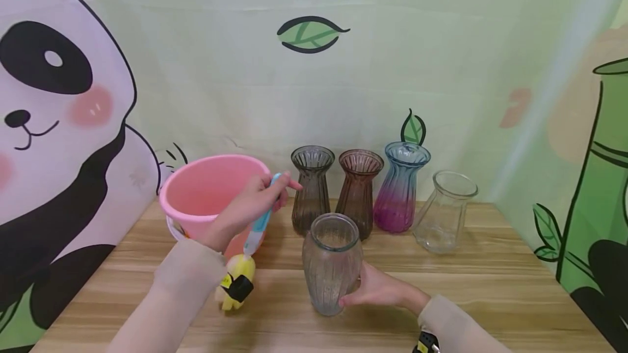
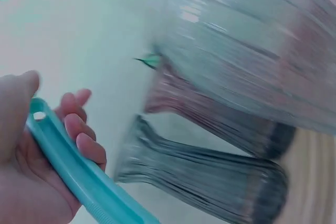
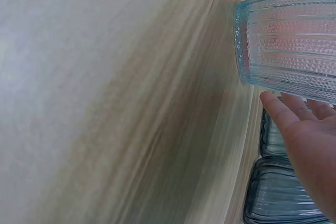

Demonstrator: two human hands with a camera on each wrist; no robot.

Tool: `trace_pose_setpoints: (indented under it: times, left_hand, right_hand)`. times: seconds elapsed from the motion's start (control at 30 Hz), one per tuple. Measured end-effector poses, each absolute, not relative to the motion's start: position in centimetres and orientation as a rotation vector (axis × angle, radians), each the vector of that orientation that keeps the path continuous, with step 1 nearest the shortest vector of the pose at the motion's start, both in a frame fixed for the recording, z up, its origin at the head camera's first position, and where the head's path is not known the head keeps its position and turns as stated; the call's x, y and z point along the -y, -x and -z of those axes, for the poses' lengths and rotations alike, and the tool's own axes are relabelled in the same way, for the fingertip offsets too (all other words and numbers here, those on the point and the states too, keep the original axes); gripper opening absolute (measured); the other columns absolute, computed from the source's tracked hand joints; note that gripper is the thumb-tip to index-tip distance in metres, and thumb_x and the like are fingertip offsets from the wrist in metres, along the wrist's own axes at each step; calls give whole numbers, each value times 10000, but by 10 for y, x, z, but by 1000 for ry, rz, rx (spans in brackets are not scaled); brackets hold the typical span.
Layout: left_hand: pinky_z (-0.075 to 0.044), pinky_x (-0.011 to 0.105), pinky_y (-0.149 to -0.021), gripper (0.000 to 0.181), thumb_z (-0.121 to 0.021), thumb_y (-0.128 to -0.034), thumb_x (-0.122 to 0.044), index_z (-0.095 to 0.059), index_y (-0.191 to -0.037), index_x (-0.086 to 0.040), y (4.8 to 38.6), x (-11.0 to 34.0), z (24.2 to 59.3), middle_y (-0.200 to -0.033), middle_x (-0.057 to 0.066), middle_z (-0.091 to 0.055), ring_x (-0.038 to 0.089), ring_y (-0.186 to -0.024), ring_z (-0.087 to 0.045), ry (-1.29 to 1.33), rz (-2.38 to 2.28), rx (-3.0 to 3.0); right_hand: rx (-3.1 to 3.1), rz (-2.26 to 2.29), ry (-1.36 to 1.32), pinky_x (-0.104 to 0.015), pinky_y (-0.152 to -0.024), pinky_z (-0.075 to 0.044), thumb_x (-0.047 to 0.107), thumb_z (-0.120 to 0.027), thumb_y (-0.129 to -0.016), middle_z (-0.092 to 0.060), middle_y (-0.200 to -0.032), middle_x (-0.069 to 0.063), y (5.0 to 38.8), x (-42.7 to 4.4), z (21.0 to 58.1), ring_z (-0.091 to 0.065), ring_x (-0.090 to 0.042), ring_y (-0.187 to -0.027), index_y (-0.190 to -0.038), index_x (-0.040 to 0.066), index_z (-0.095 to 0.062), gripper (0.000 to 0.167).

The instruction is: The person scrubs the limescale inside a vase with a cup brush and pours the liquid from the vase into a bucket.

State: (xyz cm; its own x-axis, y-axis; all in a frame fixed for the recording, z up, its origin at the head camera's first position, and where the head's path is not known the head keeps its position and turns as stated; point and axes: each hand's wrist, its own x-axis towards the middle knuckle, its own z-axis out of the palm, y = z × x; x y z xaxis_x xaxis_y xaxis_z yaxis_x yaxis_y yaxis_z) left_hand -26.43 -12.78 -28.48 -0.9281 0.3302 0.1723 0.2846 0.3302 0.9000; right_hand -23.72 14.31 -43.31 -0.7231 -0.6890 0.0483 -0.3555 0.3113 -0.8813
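My left hand (image 1: 255, 200) holds the turquoise handle (image 1: 260, 227) of a yellow sponge brush (image 1: 237, 274), its index finger pointing toward the grey vase. The brush's head hangs low in front of a pink bucket (image 1: 216, 217). A clear ribbed glass vase (image 1: 330, 271) is upright near the middle of the table. My right hand (image 1: 382, 287) holds it low on its right side, with one digit across the front in the head view. Its fingertips (image 3: 270, 100) lie along the vase's side in the right wrist view. The glass partly hides the grip.
Behind stand a grey glass vase (image 1: 312, 195), a brown one (image 1: 358, 195), a blue-to-purple one (image 1: 401, 189) and a clear flared one (image 1: 444, 217). Something white shows beneath the bucket. A printed panda cloth (image 1: 206, 70) hangs at the back of the wooden table (image 1: 481, 298).
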Motion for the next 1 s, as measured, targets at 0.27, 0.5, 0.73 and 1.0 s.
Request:
trace_pose_setpoints:
  times: [0.27, 0.5, 0.73, 1.0]
  left_hand:
    - [-437, 233, -597, 450, -332, -967, -456, -519, -784, -90, 244, 158, 258, -649, -6, -468, 135, -609, -469, -551, -2396, -2164]
    - [-312, 247, -509, 427, -259, -981, -219, -430, -623, -59, 231, 181, 244, -520, 13, -351, 139, -461, -308, -712, -3117, -1307]
    - [-336, 282, -445, 401, -356, -888, -259, -412, -585, -4, 223, 205, 229, -477, 88, -384, 196, -413, -359, -721, -3396, -376]
    - [-352, 317, -464, 378, -414, -837, -287, -404, -572, -19, 217, 201, 232, -481, 104, -393, 233, -421, -386, -621, -3290, -37]
  right_hand:
    - [-2235, 1402, 906, -333, -1026, -343, 187, -748, -742, -430, -1352, -126, 237, -144, 434, -428, -269, -1243, -1375, 74, -282, 794]
    - [-2238, 1420, 911, -289, -1005, -360, 181, -749, -733, -459, -1324, -138, 237, -143, 437, -451, -268, -1220, -1359, 56, -304, 777]
    - [-2223, 1428, 880, -318, -1016, -352, 186, -754, -735, -439, -1349, -105, 237, -142, 438, -444, -256, -1234, -1375, 102, -287, 797]
    - [-2194, 1434, 847, -400, -1035, -331, 182, -752, -742, -394, -1383, -120, 237, -142, 435, -402, -283, -1269, -1394, 103, -253, 825]
